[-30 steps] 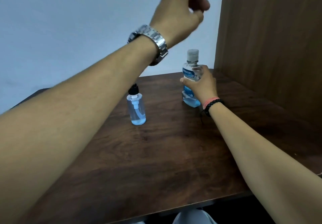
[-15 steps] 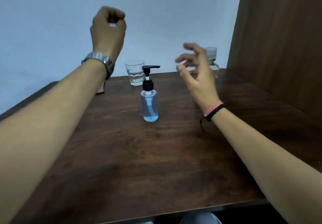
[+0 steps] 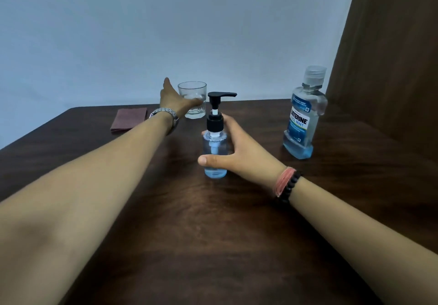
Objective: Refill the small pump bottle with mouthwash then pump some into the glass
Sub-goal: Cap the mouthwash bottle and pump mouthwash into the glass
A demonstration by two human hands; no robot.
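On the tabletop, both hands have come down since half a second ago. The right hand now grips the upright pump bottle, spout pointing right; the left hand reaches the glass, fingers spread against it.

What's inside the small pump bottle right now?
Blue liquid shows at the bottom of the pump bottle, with the pump's tube running down inside. The right hand wraps around its middle, so the exact level is hidden.
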